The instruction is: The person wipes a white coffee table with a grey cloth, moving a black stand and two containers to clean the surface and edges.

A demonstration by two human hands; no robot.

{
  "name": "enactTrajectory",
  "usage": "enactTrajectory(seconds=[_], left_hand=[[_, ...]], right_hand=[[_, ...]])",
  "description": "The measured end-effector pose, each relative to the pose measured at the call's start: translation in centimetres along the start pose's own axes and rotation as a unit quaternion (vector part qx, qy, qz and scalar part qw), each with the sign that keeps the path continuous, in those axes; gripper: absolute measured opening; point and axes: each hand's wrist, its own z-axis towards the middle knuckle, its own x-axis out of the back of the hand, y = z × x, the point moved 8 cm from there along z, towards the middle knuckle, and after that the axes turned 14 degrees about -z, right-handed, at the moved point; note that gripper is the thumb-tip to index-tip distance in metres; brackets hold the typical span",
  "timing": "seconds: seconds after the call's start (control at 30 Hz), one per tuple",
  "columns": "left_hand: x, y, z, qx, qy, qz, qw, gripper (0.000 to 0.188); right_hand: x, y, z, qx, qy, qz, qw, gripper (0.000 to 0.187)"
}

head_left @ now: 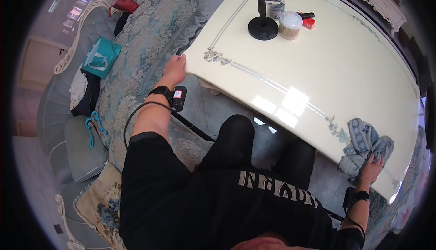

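Glossy and cream-coloured, the desk (318, 59) spreads out ahead of me and between my two hands, its floral trim running along the near border. Greyish tiled floor (206, 107) shows below its edge, between my left fingers (178, 61) and my knees.

Those left fingers are bent at the desk's near left corner, touching it; their tips are hidden, so I can't tell whether they are clamped on the edge. My right fingers (375, 159) lie on a crumpled grey-blue patterned cloth (363, 143), near the desk's right end. They are stretched out over the cloth with slight gaps between them, and I can't tell whether they pinch any of it. Most of the cloth bunches up just beyond them and to their left, with one fold hanging at the near edge.

Ahead and to the right of my left fingers, well apart from them, a black stand (262, 29) rises on its round base. Just beside it are a tub of thin sticks (290, 25), a clear container (275, 8) and a red packet (309, 22).

To the left of my left fingers, a teal bag (102, 58) sits against the padded grey backrest (50, 107), with a grey cushion (85, 152) nearer me.
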Motion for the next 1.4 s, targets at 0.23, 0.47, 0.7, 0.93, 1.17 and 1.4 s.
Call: enactTrajectory(seconds=[0.23,0.47,0.7,0.93,1.17,1.4], left_hand=[[-1.1,-4.2,3.2,-0.073,-0.018,-0.063,0.995,0.031],[-0.1,-3.2,2.2,-0.098,0.071,-0.123,0.985,0.025],[-0.1,-4.8,2.8,-0.085,0.021,-0.095,0.992,0.026],[0.3,-3.3,2.4,-0.071,0.061,-0.127,0.988,0.024],[0.5,-3.5,2.7,-0.07,0.083,-0.118,0.987,0.024],[0.3,-3.9,2.4,-0.088,0.105,-0.142,0.98,0.023]], right_hand=[[-0.5,-0.5,0.0,-0.005,-0.002,-0.012,1.0,0.052],[0.6,-0.5,-0.2,0.001,0.001,0.015,1.0,0.055],[0.7,-1.1,-0.2,0.006,0.004,0.026,1.0,0.053],[-0.4,-0.1,0.2,0.007,0.007,0.011,1.0,0.053],[-0.7,0.0,0.3,0.01,0.017,0.009,1.0,0.053],[-1.1,0.3,0.5,0.014,0.031,0.012,0.999,0.052]])
